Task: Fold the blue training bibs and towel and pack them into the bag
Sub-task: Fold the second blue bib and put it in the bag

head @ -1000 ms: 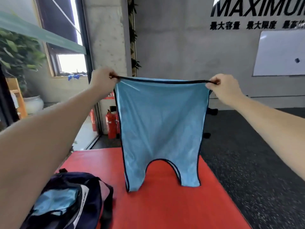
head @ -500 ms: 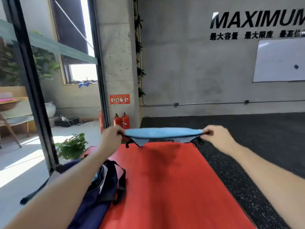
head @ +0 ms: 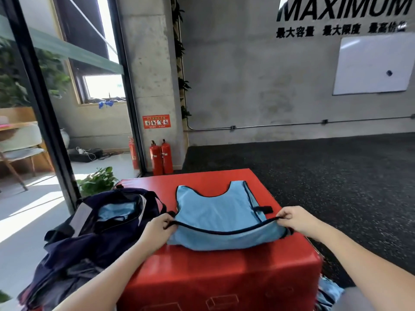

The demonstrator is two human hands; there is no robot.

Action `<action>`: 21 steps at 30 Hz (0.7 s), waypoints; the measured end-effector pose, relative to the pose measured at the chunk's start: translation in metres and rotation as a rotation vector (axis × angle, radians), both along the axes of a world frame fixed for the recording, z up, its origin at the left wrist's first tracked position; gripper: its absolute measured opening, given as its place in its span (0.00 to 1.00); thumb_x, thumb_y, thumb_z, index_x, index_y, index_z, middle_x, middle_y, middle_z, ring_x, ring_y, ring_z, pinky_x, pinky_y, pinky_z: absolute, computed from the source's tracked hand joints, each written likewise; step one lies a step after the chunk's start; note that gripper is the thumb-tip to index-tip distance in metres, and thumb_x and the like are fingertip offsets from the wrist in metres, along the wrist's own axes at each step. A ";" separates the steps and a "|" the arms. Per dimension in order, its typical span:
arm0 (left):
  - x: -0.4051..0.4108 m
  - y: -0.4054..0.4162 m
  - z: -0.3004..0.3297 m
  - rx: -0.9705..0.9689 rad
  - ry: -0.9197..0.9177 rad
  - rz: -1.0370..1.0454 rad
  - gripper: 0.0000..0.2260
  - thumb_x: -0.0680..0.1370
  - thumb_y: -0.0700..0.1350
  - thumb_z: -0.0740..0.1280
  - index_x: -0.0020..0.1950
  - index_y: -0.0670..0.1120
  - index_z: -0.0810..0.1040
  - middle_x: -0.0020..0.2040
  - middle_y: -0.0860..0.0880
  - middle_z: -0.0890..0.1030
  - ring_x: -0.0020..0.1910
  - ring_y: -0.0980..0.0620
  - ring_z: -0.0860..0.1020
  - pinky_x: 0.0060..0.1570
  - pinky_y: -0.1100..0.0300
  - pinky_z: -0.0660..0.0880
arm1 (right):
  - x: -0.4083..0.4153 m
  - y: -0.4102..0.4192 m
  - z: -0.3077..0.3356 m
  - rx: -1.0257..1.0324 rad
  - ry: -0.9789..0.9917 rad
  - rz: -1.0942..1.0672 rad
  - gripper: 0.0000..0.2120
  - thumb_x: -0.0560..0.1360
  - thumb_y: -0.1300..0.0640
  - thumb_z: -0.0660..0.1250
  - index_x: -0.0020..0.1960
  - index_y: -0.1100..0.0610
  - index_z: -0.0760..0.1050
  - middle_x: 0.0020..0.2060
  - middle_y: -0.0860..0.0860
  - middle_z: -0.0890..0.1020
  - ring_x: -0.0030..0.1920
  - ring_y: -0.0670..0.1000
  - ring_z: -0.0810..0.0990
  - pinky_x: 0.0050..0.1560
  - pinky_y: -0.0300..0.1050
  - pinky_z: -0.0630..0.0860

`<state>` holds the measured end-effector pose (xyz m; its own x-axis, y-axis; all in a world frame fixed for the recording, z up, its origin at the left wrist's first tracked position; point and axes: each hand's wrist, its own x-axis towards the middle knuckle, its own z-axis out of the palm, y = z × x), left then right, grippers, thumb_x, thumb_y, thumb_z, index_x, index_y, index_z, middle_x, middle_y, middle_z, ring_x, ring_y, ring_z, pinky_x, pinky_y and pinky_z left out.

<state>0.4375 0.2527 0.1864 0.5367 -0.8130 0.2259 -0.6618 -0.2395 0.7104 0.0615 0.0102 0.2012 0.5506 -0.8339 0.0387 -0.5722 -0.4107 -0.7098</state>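
Observation:
A light blue training bib with dark trim lies spread on a red padded box, its neck opening pointing away from me. My left hand pinches the near left corner of its hem. My right hand pinches the near right corner. The hem is stretched between them, slightly raised. A dark navy bag lies open on the left of the box, with blue fabric visible inside it.
More blue cloth shows at the lower right beside the box. Red fire extinguishers stand by a concrete pillar behind. A potted plant is left of the box. Dark speckled floor extends to the right.
The bib hung in the air from both hands a second ago. Both hands swung it forward and down, and it now lies flat on the red box, still held at the hem.

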 end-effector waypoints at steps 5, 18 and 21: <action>-0.003 -0.010 0.015 -0.091 0.145 -0.102 0.07 0.76 0.41 0.73 0.42 0.53 0.82 0.32 0.51 0.78 0.34 0.54 0.73 0.39 0.57 0.68 | -0.011 -0.016 0.016 0.118 -0.022 0.041 0.04 0.76 0.66 0.71 0.47 0.59 0.82 0.40 0.55 0.85 0.41 0.45 0.79 0.45 0.36 0.74; 0.034 -0.082 -0.016 -0.158 0.088 0.179 0.07 0.81 0.42 0.66 0.49 0.52 0.81 0.42 0.57 0.83 0.43 0.62 0.78 0.41 0.72 0.70 | 0.062 -0.100 -0.010 0.062 -0.141 -0.076 0.10 0.76 0.68 0.70 0.49 0.54 0.83 0.46 0.49 0.87 0.53 0.50 0.84 0.59 0.48 0.78; 0.045 -0.098 -0.040 -0.101 0.070 0.214 0.09 0.81 0.42 0.64 0.46 0.54 0.78 0.40 0.54 0.83 0.38 0.56 0.78 0.35 0.70 0.70 | 0.083 -0.116 -0.034 0.025 -0.106 -0.141 0.08 0.75 0.64 0.72 0.49 0.52 0.82 0.46 0.46 0.84 0.53 0.49 0.82 0.60 0.48 0.76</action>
